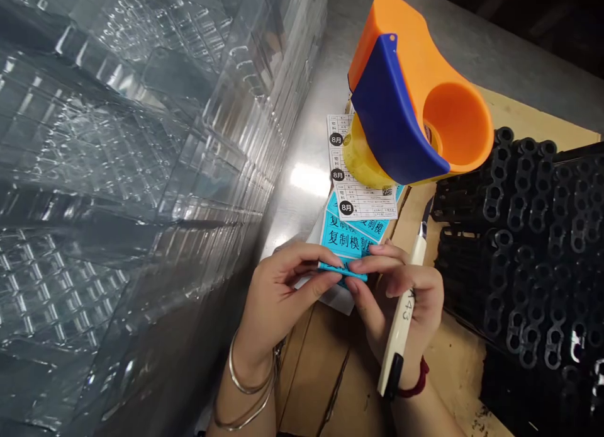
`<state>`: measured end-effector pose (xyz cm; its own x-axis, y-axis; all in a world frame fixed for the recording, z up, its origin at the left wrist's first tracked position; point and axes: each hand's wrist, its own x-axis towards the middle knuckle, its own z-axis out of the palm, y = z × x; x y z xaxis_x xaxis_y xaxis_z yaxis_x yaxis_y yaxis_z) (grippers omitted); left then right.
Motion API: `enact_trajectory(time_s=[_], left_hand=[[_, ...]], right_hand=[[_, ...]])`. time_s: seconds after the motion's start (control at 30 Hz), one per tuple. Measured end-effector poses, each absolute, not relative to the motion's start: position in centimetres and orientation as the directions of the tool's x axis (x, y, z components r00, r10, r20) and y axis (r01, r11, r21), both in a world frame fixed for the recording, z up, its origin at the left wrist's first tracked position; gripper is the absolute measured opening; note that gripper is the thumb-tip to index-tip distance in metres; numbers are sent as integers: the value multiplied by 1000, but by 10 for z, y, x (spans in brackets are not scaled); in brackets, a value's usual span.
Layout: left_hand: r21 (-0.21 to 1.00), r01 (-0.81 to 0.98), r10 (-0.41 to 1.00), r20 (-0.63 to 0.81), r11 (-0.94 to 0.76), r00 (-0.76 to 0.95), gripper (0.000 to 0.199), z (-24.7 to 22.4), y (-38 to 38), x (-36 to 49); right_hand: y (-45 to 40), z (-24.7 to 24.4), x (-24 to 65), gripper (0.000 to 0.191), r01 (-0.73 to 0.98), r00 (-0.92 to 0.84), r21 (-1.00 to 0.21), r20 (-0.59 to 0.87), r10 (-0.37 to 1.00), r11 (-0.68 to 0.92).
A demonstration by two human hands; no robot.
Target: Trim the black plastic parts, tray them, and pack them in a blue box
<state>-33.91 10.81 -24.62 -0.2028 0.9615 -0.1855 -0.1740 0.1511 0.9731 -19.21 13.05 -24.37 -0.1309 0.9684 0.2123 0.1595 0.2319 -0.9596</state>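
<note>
- Sky-blue labels [342,235] are printed with black characters, pretty loud
- White tags [363,198] are ruled in a black grid with black dots
- Plastic dispenser [391,109] is done in orange and deep blue, yellow underneath
- Cream marker [401,330] is capped in black
- Black moulded parts [519,216] are patterned with rows of holes
- Clear plastic trays [94,141] are gridded all over

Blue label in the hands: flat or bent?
Bent. The blue label shows as a thin curved strip pinched between the left hand and right hand, unlike the flat blue labels below.
</note>
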Motion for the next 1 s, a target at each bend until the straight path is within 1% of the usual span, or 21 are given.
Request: enact_trajectory(time_s=[0.17, 0.3, 0.53, 0.67, 0.87, 1.0], left_hand=[[974, -150, 960, -197, 169, -200, 3, -247, 108, -339], [978, -120, 958, -195, 173, -210, 6, -248, 108, -339], [993, -48, 971, -118, 111, -208, 5, -249, 108, -337], [995, -10, 970, -104, 104, -221, 7, -250, 108, -335], [998, 5, 971, -55, 58, -233, 4, -249, 108, -333], [996, 32, 960, -74, 85, -268, 9, -250, 106, -331]], right_hand=[[132, -247, -194, 36, 135, -131, -955, 248, 960, 265], [133, -245, -197, 36, 132, -111, -962, 225, 968, 239], [132, -243, -199, 35, 121, -116, -969, 201, 973, 215], [131, -242, -199, 35, 136, -107, -971, 183, 977, 197], [127, -244, -199, 36, 43, -100, -989, 135, 986, 140], [125, -244, -200, 35, 90, -89, -990, 103, 991, 111]])
